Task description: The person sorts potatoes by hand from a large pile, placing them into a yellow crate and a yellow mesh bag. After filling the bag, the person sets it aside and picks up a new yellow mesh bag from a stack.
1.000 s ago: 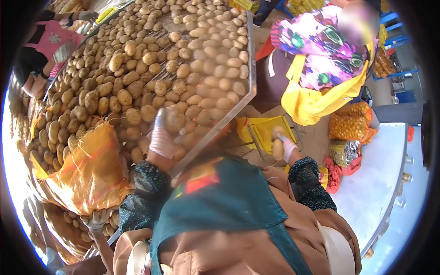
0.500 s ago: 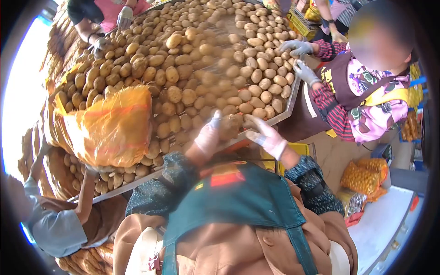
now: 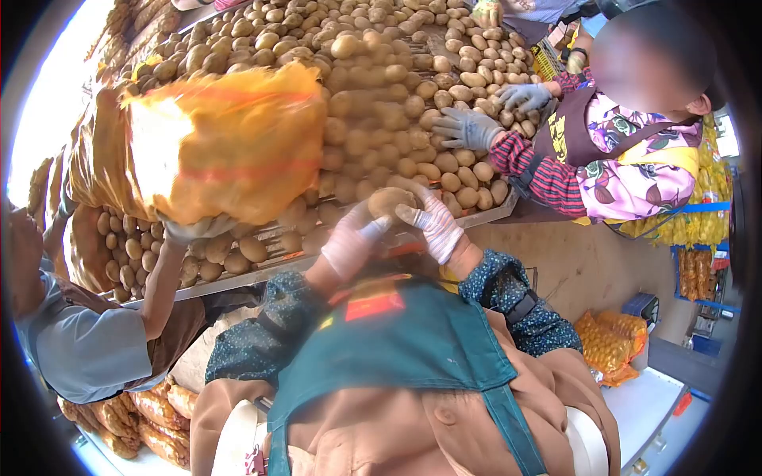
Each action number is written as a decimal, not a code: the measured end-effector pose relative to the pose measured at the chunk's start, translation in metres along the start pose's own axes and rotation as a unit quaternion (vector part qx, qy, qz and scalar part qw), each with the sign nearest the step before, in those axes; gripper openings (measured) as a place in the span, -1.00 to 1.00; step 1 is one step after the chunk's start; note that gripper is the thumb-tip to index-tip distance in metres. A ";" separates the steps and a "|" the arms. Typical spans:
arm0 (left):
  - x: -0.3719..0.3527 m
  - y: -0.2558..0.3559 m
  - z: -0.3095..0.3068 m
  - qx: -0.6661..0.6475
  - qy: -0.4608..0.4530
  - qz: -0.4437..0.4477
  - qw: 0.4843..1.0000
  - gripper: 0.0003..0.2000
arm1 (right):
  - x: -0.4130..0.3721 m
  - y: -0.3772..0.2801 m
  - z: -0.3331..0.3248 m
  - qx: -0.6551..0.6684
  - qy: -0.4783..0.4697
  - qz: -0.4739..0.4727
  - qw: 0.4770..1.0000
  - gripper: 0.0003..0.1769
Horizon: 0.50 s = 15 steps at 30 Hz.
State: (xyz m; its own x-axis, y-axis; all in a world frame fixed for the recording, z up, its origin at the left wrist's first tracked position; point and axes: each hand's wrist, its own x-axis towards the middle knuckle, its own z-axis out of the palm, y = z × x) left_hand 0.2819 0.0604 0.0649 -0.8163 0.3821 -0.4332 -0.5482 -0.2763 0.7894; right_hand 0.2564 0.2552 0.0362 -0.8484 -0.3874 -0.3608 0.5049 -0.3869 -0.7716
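Observation:
Both my hands wear white gloves and meet around one large brown potato (image 3: 391, 203) near the table's front edge. My left hand (image 3: 355, 238) grips it from the left, its fingers closed against the side. On the other side, my right hand (image 3: 431, 220) has its thumb and fingers curled round the same potato. Many loose potatoes (image 3: 464, 170) lie on the table just beyond, partly blurred in the middle.
At the left, a co-worker's gloved hand (image 3: 198, 230) touches a large orange mesh sack (image 3: 230, 143). Another co-worker's gray-gloved hands (image 3: 468, 128) rest on potatoes at the right. The metal table edge (image 3: 492, 214) runs before me. Filled bags (image 3: 611, 345) stand lower right.
My hands have come together and closed around the potato. The orange sack has shifted up and to the right. The right co-worker's hands have moved over the potatoes.

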 end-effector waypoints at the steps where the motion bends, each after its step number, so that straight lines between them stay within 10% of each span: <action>1: -0.004 -0.005 -0.001 0.004 -0.005 0.012 1.000 -0.55 | -0.006 0.000 0.004 -0.002 0.004 0.012 1.000 -0.39; 15: 0.008 -0.009 0.047 0.171 0.058 0.062 0.982 -0.62 | -0.051 -0.021 -0.025 0.144 0.044 0.017 0.988 -0.38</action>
State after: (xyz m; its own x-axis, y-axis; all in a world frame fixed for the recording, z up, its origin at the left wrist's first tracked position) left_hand 0.2894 0.1075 0.0746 -0.8990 0.2557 -0.3556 -0.3665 0.0056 0.9304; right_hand 0.2853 0.3037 0.0579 -0.8343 -0.3345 -0.4382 0.5470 -0.6017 -0.5820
